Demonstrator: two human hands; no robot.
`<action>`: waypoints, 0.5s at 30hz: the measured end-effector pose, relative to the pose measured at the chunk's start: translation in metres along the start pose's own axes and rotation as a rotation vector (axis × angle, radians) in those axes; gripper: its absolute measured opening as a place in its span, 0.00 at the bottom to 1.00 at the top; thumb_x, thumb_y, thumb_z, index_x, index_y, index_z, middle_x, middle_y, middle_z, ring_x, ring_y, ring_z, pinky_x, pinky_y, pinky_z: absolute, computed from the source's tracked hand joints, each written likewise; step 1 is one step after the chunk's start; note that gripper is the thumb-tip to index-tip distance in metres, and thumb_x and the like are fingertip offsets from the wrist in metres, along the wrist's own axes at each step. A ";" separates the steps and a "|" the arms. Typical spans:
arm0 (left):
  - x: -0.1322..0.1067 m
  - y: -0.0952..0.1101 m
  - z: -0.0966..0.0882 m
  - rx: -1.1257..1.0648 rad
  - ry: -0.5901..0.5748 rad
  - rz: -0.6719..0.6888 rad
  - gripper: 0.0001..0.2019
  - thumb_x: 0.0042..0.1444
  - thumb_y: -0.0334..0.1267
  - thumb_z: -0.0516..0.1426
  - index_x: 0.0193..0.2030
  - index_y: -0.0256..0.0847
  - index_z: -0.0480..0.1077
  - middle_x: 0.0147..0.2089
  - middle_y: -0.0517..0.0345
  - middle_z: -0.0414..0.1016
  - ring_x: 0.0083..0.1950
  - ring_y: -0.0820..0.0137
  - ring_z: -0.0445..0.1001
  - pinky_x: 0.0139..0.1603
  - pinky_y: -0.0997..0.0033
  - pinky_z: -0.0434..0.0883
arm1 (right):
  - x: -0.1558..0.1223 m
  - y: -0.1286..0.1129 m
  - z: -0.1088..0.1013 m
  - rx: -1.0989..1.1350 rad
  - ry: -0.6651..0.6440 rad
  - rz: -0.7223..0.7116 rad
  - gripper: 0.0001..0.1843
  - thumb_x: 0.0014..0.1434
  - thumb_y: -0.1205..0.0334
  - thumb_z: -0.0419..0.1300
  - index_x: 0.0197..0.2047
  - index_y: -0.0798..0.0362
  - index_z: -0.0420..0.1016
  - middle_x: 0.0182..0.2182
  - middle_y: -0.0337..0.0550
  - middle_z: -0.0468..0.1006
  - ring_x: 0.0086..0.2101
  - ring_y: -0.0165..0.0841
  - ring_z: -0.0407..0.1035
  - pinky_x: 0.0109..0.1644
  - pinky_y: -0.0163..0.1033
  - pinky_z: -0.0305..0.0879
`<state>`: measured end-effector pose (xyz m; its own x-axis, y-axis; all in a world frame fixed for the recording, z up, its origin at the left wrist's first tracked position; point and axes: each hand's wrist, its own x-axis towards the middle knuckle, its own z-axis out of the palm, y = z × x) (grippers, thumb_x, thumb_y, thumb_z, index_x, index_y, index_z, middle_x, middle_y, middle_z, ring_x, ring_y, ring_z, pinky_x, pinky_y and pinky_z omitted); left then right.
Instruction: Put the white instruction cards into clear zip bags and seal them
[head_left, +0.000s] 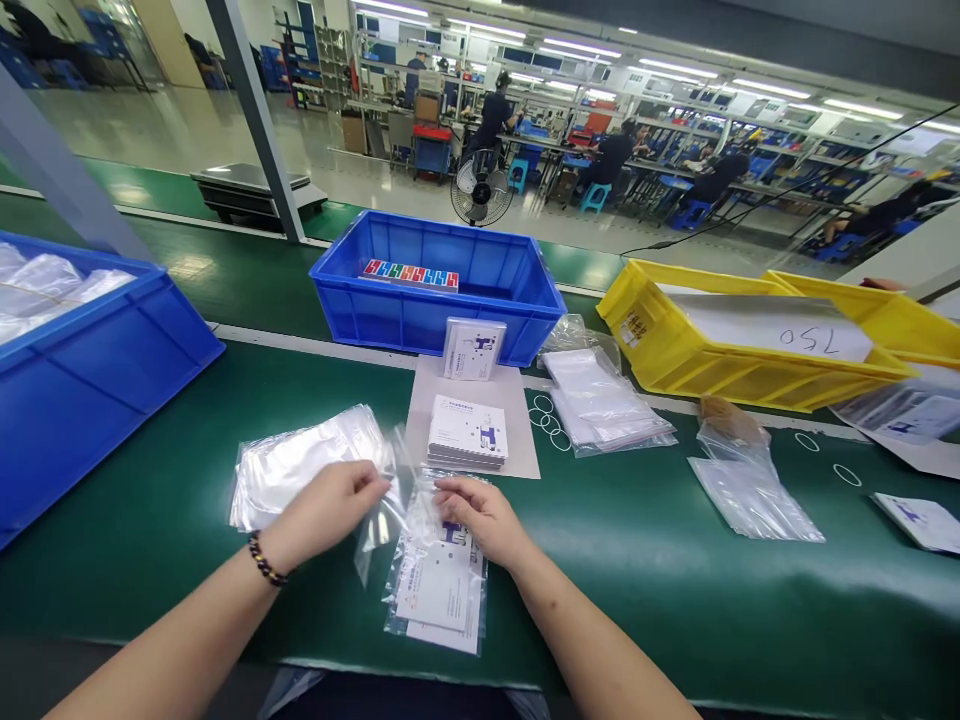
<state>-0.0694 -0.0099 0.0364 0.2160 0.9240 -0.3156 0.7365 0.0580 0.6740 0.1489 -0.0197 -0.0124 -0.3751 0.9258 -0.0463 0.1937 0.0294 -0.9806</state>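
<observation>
A clear plastic bag (384,527) is stretched between my two hands, slightly blurred. My left hand (335,507) pinches its left side between thumb and fingers. My right hand (484,515) has its fingers curled on the bag's other side, above bagged white booklets (435,590) lying overlapped on the table. Left of these, a fanned pile of flat clear bags (300,462) lies partly beneath my left hand. Straight ahead, a stack of white booklets (466,432) with purple print rests on a grey board (523,440). Another booklet pack (474,350) stands upright behind it.
A blue bin (442,315) with colourful boxes stands behind the board. To the left is another blue bin (97,390) full of plastic bags. Yellow bins (720,365) stand at right. More clear bags (607,410) and white rings (550,425) lie on the green table (600,600).
</observation>
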 end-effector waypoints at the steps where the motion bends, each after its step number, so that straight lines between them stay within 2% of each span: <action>1: -0.001 0.007 0.009 0.013 -0.026 0.006 0.16 0.52 0.49 0.47 0.20 0.41 0.58 0.20 0.61 0.63 0.23 0.69 0.62 0.24 0.74 0.55 | 0.000 0.003 0.003 0.052 -0.023 0.043 0.20 0.54 0.54 0.55 0.46 0.56 0.69 0.27 0.41 0.74 0.25 0.30 0.67 0.31 0.37 0.65; 2: 0.000 0.014 0.017 0.048 -0.034 0.014 0.16 0.51 0.47 0.47 0.20 0.40 0.58 0.20 0.60 0.63 0.24 0.69 0.62 0.24 0.74 0.54 | -0.001 0.005 0.005 0.057 -0.023 0.072 0.23 0.54 0.54 0.56 0.50 0.57 0.66 0.26 0.40 0.73 0.23 0.30 0.67 0.30 0.37 0.66; 4: 0.004 0.026 0.030 0.108 -0.020 0.046 0.15 0.51 0.45 0.49 0.18 0.40 0.58 0.19 0.59 0.63 0.23 0.69 0.61 0.24 0.73 0.51 | -0.003 0.008 0.007 -0.082 0.038 0.057 0.22 0.55 0.58 0.54 0.52 0.57 0.65 0.24 0.40 0.74 0.24 0.31 0.68 0.31 0.39 0.67; 7: 0.014 0.035 0.042 0.016 -0.017 0.113 0.18 0.51 0.48 0.50 0.17 0.40 0.59 0.19 0.59 0.63 0.23 0.70 0.61 0.23 0.73 0.51 | -0.005 0.009 0.005 -0.410 0.169 -0.101 0.17 0.57 0.65 0.48 0.47 0.54 0.71 0.31 0.46 0.77 0.33 0.36 0.71 0.40 0.43 0.67; 9: 0.023 0.037 0.049 -0.171 -0.062 0.105 0.19 0.51 0.51 0.50 0.17 0.39 0.60 0.19 0.60 0.64 0.22 0.71 0.61 0.22 0.74 0.54 | -0.006 0.009 0.003 -0.537 0.186 -0.195 0.17 0.57 0.68 0.46 0.45 0.53 0.73 0.33 0.48 0.77 0.34 0.36 0.71 0.40 0.41 0.67; 12: 0.033 0.035 0.058 -0.530 -0.121 -0.024 0.19 0.49 0.52 0.51 0.20 0.37 0.63 0.20 0.59 0.67 0.20 0.73 0.63 0.19 0.76 0.58 | -0.005 0.008 0.002 -0.591 0.172 -0.282 0.18 0.57 0.69 0.45 0.46 0.53 0.72 0.30 0.46 0.77 0.30 0.34 0.71 0.34 0.38 0.67; 15: 0.036 0.033 0.063 -0.825 -0.165 -0.144 0.18 0.45 0.51 0.54 0.22 0.35 0.65 0.21 0.58 0.67 0.18 0.77 0.62 0.16 0.80 0.57 | -0.005 0.008 0.001 -0.611 0.157 -0.356 0.19 0.57 0.69 0.46 0.48 0.53 0.70 0.30 0.46 0.77 0.29 0.34 0.70 0.34 0.38 0.66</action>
<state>0.0036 0.0015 0.0050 0.2941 0.8230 -0.4860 0.0749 0.4871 0.8701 0.1514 -0.0244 -0.0201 -0.3839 0.8629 0.3287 0.5735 0.5018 -0.6475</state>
